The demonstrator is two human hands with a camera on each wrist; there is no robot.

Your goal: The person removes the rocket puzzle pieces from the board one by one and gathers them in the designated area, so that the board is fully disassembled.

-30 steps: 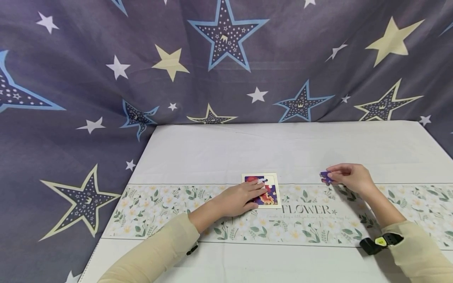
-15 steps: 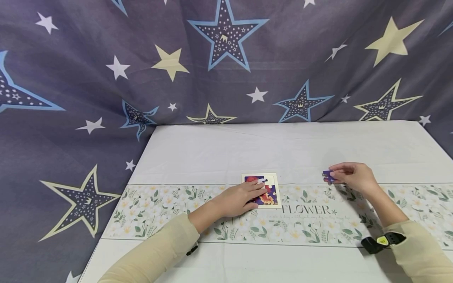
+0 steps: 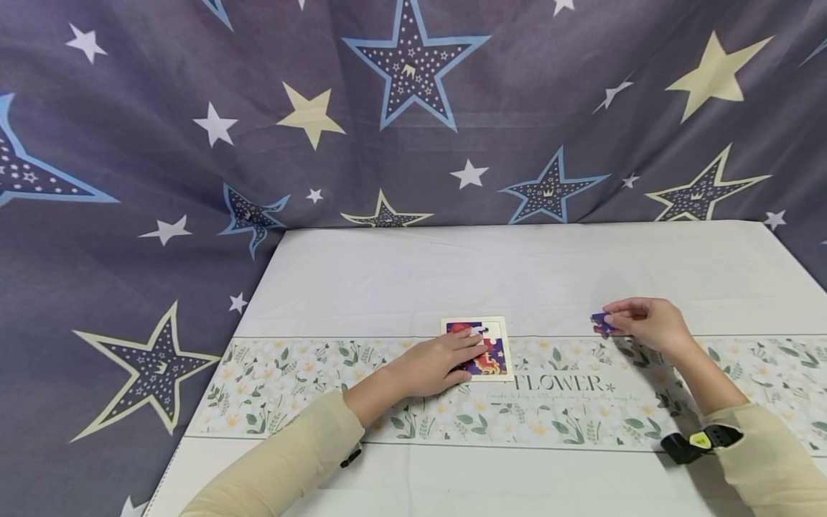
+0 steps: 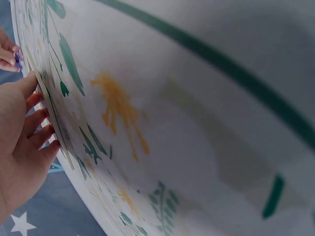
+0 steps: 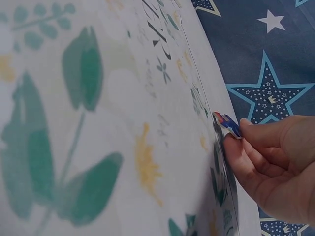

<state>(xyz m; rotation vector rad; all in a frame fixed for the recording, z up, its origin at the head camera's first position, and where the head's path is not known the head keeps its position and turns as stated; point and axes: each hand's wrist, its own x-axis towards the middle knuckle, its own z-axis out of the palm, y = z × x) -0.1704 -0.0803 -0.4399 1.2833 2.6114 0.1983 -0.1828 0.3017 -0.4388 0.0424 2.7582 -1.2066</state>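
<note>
A small jigsaw puzzle [image 3: 496, 358] in a cream frame lies on the table, its picture red, purple and yellow. A pale gap shows at its upper right. Across its left part rests my left hand [image 3: 438, 365], fingers spread fairly straight and covering some of the picture. In the left wrist view those fingers [image 4: 42, 135] touch the frame's edge. To the right, my right hand [image 3: 649, 324] pinches a purple puzzle piece [image 3: 601, 323] between thumb and fingers, above the table. The right wrist view shows the piece's [image 5: 229, 126] red and blue side at the fingertips.
A white tablecloth [image 3: 388, 280] with a floral band and the word FLOWER covers the table. Behind and left hangs a dark curtain [image 3: 413, 165] with stars. A black strap with a device [image 3: 694, 444] sits on the right wrist.
My right hand has shifted slightly right with the puzzle piece, whose tilt has changed a little. The left hand and the framed puzzle have stayed put.
</note>
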